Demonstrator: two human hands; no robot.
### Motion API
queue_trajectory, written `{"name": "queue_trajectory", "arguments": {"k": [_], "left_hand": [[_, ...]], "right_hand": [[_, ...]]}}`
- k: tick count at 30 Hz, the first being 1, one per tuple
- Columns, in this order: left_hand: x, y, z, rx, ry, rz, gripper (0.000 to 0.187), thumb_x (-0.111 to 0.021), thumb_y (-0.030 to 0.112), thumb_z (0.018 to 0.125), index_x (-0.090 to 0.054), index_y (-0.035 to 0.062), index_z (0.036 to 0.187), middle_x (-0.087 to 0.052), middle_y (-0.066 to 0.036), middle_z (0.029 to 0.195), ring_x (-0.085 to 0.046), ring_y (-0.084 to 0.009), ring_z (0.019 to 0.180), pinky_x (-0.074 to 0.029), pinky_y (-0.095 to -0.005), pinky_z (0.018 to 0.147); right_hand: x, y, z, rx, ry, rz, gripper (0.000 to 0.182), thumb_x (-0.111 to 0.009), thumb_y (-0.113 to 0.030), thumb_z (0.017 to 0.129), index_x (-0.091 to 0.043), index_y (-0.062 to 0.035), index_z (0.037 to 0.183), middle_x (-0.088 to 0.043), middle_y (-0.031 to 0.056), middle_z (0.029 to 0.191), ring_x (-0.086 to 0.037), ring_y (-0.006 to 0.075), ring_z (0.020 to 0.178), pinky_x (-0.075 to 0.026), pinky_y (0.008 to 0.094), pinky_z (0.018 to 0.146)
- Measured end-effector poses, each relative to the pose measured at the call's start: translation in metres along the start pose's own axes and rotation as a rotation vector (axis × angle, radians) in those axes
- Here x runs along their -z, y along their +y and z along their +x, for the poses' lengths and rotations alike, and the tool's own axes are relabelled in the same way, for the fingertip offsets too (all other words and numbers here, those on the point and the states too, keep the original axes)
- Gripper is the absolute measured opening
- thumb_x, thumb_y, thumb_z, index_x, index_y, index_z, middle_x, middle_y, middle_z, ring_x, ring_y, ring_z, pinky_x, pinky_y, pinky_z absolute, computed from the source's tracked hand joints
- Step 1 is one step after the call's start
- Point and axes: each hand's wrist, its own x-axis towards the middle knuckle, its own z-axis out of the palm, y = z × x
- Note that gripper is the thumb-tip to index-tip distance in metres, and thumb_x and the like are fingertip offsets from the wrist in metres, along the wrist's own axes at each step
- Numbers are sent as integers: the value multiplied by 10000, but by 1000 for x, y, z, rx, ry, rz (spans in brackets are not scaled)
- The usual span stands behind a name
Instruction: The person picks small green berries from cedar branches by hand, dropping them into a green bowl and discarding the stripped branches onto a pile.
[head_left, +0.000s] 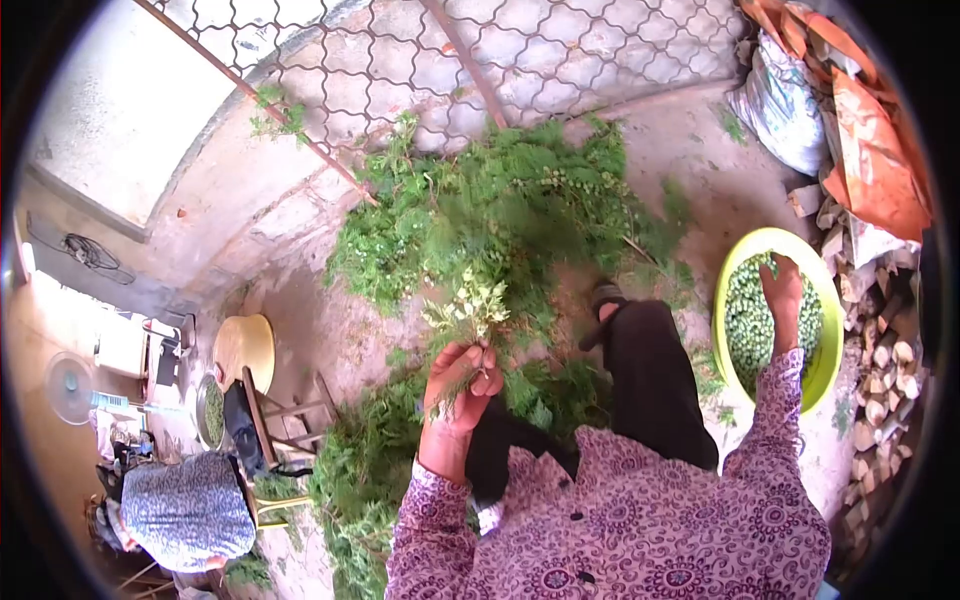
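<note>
My left hand [460, 388] is closed around the stems of a leafy green sprig [468, 308], whose pale leaves fan out above the fingers. My right hand [783, 285] reaches over a yellow-green basin [722, 330] at the right, its thumb and fingers apart above the contents. Many small round green fruits [750, 315] fill much of the basin. In front of me a large heap of feathery green branches [480, 200] lies on the ground, and more cut greenery [365, 470] is beside my left arm.
A metal lattice [370, 60] stands behind the heap. Stacked firewood [885, 400], a white sack [785, 110] and orange sheeting [870, 150] line the right side. At left are a yellow tub [246, 352], a wooden chair [290, 420], a fan [72, 385] and another person [190, 510] bending over.
</note>
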Motion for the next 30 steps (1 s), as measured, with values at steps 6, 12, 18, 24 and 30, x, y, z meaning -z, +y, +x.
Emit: {"name": "queue_trajectory", "arguments": {"k": [6,12,18,24,30], "left_hand": [[-15,-27,-28,-3,-7,63,88,-510,34,817,-570,5,875,-553,-82,723,-414,-97,449,-318,-241,447],[-13,-53,-38,-130,258,376,63,-507,28,815,-550,2,854,-568,-75,715,-477,-106,478,-407,-248,461],[20,-55,-49,-206,405,452,75,-517,43,807,-543,-11,850,-563,-60,661,-497,-116,480,-415,-224,420],[17,-51,-49,-338,607,517,70,-506,37,807,-541,-6,850,-527,-30,619,-446,-94,416,-367,-216,373],[34,-57,-48,-378,607,556,34,-501,31,809,-515,1,819,-483,-11,563,-417,-77,413,-345,-208,371]], "right_hand": [[64,-158,-46,120,-276,1253,191,-617,-96,761,-601,-17,934,-613,39,840,-556,99,742,-462,224,655],[85,-278,-149,603,-732,1339,328,-692,-214,633,-583,-6,861,-560,74,738,-543,132,644,-450,260,581],[60,-286,-193,662,-739,1408,453,-727,-208,585,-526,0,933,-539,95,751,-545,173,638,-455,284,579],[54,-287,-198,587,-918,1448,486,-737,-237,585,-515,8,942,-534,82,740,-539,153,620,-457,280,581],[33,-290,-208,469,-1041,1418,358,-687,-266,659,-517,7,817,-464,30,600,-432,77,562,-395,262,511]]}}
